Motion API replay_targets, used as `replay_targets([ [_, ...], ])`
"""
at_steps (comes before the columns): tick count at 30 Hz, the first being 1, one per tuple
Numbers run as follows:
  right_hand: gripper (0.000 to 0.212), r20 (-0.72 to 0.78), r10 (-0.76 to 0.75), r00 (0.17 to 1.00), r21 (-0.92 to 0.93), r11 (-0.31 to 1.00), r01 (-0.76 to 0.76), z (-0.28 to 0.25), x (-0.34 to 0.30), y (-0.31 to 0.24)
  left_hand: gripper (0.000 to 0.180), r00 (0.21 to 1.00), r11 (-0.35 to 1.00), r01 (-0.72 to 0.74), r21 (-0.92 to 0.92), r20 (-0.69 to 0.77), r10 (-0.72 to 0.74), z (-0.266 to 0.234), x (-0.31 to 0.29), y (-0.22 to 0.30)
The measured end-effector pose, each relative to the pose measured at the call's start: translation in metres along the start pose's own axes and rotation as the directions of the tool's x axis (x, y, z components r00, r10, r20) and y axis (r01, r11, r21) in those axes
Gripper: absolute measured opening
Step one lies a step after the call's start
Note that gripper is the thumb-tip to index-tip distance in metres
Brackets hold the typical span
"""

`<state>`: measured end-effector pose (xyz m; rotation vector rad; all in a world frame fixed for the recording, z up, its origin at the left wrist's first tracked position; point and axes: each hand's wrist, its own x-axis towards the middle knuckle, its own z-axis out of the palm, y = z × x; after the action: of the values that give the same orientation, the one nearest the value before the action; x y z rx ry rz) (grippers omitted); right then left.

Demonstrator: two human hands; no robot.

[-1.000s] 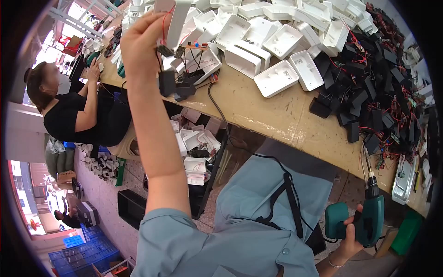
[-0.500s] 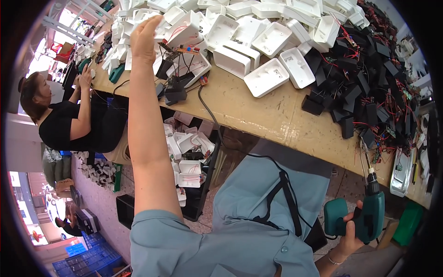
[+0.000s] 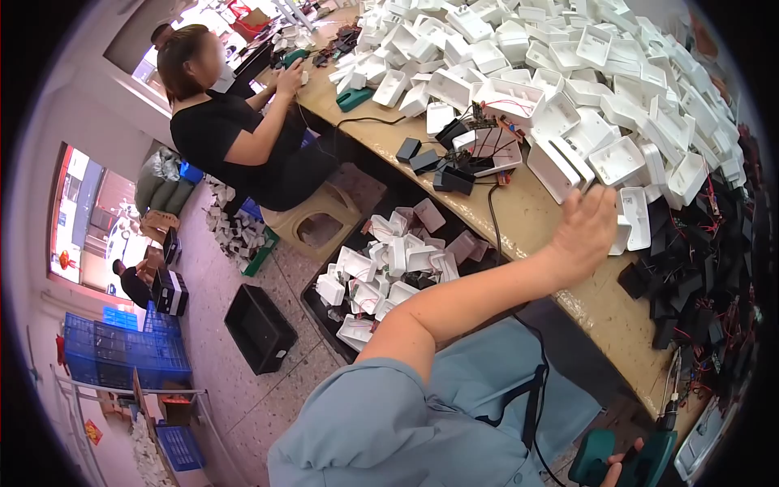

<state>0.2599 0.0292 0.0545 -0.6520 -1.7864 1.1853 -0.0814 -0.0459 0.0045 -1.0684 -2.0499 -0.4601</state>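
My left hand [image 3: 586, 231] reaches across to the table's front edge, fingers bent over a white plastic case [image 3: 622, 235]. The hand covers most of that case, and the thumb's grip is hidden. Beside it lie another shallow white case [image 3: 635, 213] and a pair of cases [image 3: 558, 169] standing on their sides. At the lower right, my right hand [image 3: 623, 469] is wrapped round a green electric screwdriver [image 3: 652, 456], partly cut off by the picture's edge. Its long bit points up toward the black parts.
White cases [image 3: 519, 57] are heaped along the table [image 3: 527, 213]. Black boxes with red wires [image 3: 690, 276] pile up at the right. A black cable [image 3: 493, 219] hangs over the edge. A crate of cases [image 3: 389, 268] stands below; a co-worker [image 3: 235, 122] sits at the left.
My left hand has swung from the far left of the heap rightward and nearer, down onto a front case. The view has turned left. My right hand still holds the screwdriver.
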Motion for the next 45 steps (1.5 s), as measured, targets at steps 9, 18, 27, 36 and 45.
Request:
replay_targets([
  [9,0.053,0.033,0.195,0.98,0.131,0.971,-0.198,-0.047,-0.015,0.049,0.018,0.992,0.692,-0.046,-0.72,0.051,0.119,-0.033,0.006,0.018],
  [18,0.059,-0.015,0.099,0.995,0.053,0.994,-0.098,-0.022,-0.009,0.015,0.028,0.931,0.601,-0.049,-0.798,0.181,0.317,-0.023,0.001,0.079],
  [27,0.058,-0.041,0.104,0.994,0.049,0.994,-0.102,-0.024,-0.011,0.012,0.044,0.982,0.898,0.012,-0.441,0.174,0.073,-0.006,0.02,0.054],
  [36,0.057,-0.08,0.133,0.988,0.044,0.991,-0.13,-0.024,-0.01,0.012,0.033,0.927,0.937,-0.016,-0.349,0.346,0.145,0.001,0.045,0.047],
  [45,0.056,-0.079,0.16,0.984,0.072,0.985,-0.155,-0.029,-0.011,0.023,0.041,0.779,0.858,-0.202,-0.472,0.454,0.432,-0.033,0.132,0.018],
])
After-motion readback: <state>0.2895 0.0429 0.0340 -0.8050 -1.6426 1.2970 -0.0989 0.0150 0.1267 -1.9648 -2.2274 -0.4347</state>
